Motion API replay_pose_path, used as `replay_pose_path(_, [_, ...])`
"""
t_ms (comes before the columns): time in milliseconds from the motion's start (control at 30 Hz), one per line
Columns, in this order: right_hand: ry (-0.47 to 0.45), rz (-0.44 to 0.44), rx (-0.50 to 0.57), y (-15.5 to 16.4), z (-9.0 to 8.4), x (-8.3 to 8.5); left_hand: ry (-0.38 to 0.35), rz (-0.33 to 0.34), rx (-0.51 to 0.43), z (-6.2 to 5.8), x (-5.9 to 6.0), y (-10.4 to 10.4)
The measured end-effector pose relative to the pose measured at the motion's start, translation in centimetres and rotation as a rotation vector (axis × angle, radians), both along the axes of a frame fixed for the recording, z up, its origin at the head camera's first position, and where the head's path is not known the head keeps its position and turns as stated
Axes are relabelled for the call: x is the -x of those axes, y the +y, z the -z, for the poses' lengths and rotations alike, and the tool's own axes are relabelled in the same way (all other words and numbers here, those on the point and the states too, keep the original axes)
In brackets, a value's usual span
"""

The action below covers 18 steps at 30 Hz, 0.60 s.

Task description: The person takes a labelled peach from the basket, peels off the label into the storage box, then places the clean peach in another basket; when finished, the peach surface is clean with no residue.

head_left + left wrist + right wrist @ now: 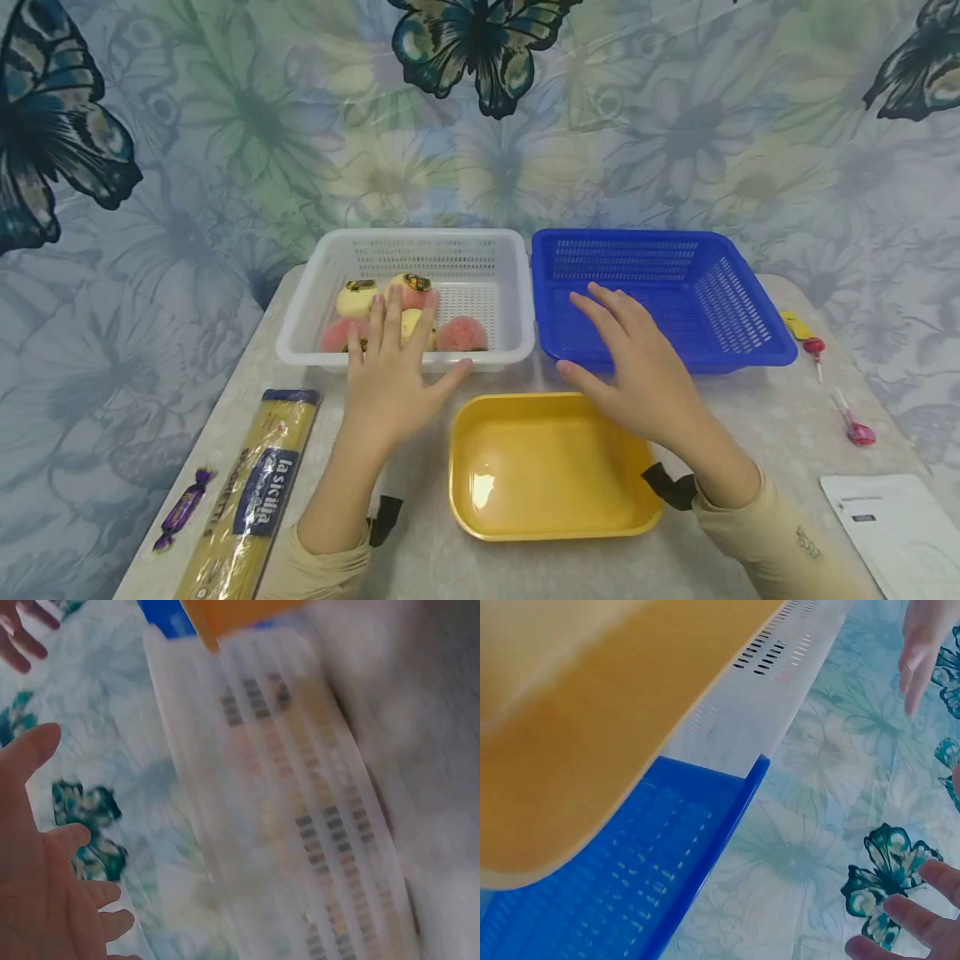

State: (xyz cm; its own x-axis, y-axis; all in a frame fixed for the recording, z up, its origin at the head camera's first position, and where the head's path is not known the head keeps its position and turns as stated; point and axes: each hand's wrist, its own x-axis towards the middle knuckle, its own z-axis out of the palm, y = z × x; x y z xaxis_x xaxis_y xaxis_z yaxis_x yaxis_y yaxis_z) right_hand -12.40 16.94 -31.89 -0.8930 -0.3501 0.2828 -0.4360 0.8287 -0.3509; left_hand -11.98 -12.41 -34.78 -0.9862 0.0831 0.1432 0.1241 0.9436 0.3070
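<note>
At the centre of the head view, a yellow tray (551,467) is seen lying on the table (750,433), with a white basket (405,292) behind it to the left and a blue basket (660,296) behind it to the right. The left hand (393,371) is held flat over the near rim of the white basket, fingers spread apart and straight, nothing gripped; its fingertips reach over the peaches (461,333) and yellowish fruit lying in the basket's lower left part. The right hand (637,367) is likewise spread and empty, hovering over the near left corner of the blue basket, in which nothing can be seen. At the lower left a spaghetti packet (255,492) and a purple wrapped sweet (180,508) are laid out; at the right edge two lollipops (855,425) and a white sheet (900,525) are found. The left wrist view is blurred, so contact with the fruit cannot be judged. Should a fruit be taken with fingers this flat, it could be nudged against its neighbours and rolled away; the light basket could also be pushed back by the palm pressing on its rim
</note>
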Motion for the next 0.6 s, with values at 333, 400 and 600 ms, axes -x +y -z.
replay_pose_path(333, [-0.189, -0.157, 0.065, -3.0, -0.9, 3.8, -0.041, -0.130, -0.124, 1.8, 1.4, -7.1])
replay_pose_path(400, [-0.210, -0.188, 0.078, -4.0, -0.9, 4.6, -0.050, -0.162, -0.138, 2.3, 1.6, -8.2])
replay_pose_path(600, [-0.298, -0.237, 0.104, -7.0, 0.2, 7.0, -0.086, -0.242, -0.180, 3.4, 1.7, -10.4])
